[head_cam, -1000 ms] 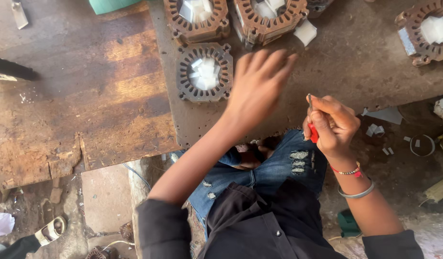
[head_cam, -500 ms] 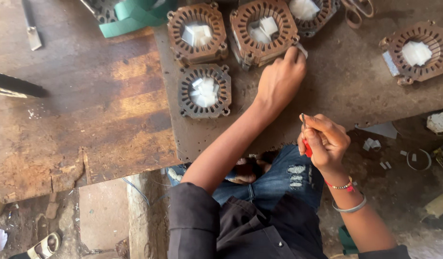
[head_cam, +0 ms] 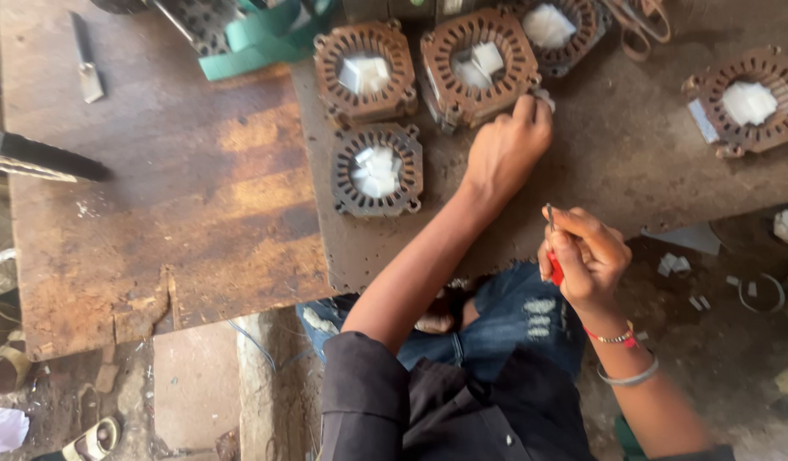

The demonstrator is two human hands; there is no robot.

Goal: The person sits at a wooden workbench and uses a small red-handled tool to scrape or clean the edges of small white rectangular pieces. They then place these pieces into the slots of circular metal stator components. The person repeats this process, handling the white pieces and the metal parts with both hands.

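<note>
The left hand (head_cam: 507, 145) rests curled on the table (head_cam: 198, 188), fingers pinching a white paper slip (head_cam: 545, 98) beside a rusty stator core (head_cam: 479, 64). The right hand (head_cam: 586, 256) grips a red-handled screwdriver (head_cam: 553, 248) — upright, above the lap.

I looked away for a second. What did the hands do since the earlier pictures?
The left hand reached further up the bench to the white slip beside a round slotted metal core. The right hand kept gripping its red-handled tool; the cores stayed put.
</note>
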